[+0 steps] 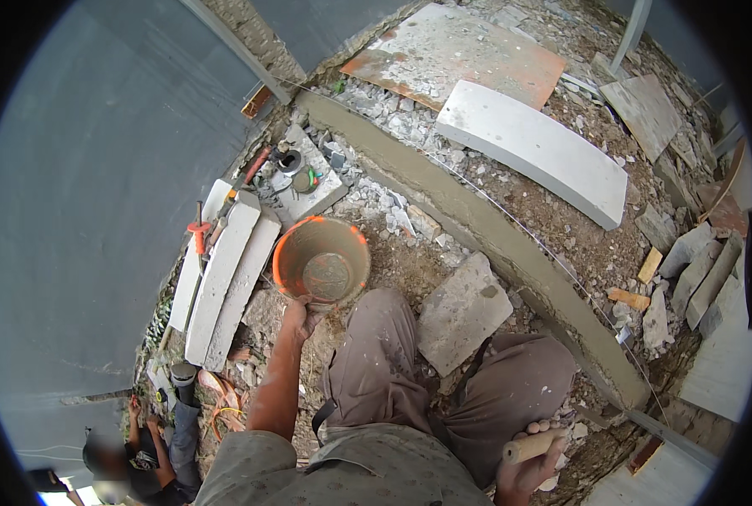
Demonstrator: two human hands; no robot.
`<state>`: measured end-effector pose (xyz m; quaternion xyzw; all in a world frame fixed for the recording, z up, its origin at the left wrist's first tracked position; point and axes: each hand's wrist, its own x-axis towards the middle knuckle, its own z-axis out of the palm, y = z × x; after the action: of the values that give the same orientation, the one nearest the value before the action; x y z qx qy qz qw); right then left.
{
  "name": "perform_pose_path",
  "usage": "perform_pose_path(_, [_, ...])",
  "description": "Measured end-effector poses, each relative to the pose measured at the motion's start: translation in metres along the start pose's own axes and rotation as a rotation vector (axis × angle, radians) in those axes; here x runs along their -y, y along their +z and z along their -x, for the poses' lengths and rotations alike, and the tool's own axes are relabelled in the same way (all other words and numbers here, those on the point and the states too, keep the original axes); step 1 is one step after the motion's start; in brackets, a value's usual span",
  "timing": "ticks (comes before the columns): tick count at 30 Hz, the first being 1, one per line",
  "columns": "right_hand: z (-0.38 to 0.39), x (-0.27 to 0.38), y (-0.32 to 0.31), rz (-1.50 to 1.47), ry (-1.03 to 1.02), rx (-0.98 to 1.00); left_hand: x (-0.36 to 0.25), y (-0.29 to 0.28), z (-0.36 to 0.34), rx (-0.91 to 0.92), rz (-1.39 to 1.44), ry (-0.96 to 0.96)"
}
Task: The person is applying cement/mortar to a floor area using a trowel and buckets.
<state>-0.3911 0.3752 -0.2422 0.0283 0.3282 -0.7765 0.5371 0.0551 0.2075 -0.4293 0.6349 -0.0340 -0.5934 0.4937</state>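
Observation:
An orange bucket (280, 257), its inside coated with grey mortar, stands on the rubble in front of my left knee. My left hand (298, 317) is closed on the near side of its rim. A little mortar shows at the bottom of the bucket. Beside my right knee, low in the view, my right hand (534, 474) is wrapped around a thick round wooden handle (528, 446). Whatever the handle belongs to is hidden. Between my knees and the mortar strip lies a flat grey block (465, 314).
A long mortar-covered footing (468, 207) with a string line crosses diagonally. Beyond it lie a white block (532, 152) and a stained board (468, 55). Long white blocks (224, 282) lean by the dark wall at left. Another person (161, 447) is at lower left.

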Motion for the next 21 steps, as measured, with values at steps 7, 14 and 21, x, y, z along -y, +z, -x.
perform_pose_path(7, [0.000, 0.009, 0.045, 0.700, -0.155, -0.053, -0.006, 0.021, 0.086, -0.057, 0.080, -0.152])
perform_pose_path(14, [0.017, 0.033, 0.110, 1.102, -0.106, 0.096, -0.051, 0.014, 0.226, -0.122, 0.208, -0.275])
perform_pose_path(21, [0.023, 0.078, 0.162, 0.750, 0.214, -0.400, -0.128, -0.029, 0.345, -0.300, 0.221, -0.352])
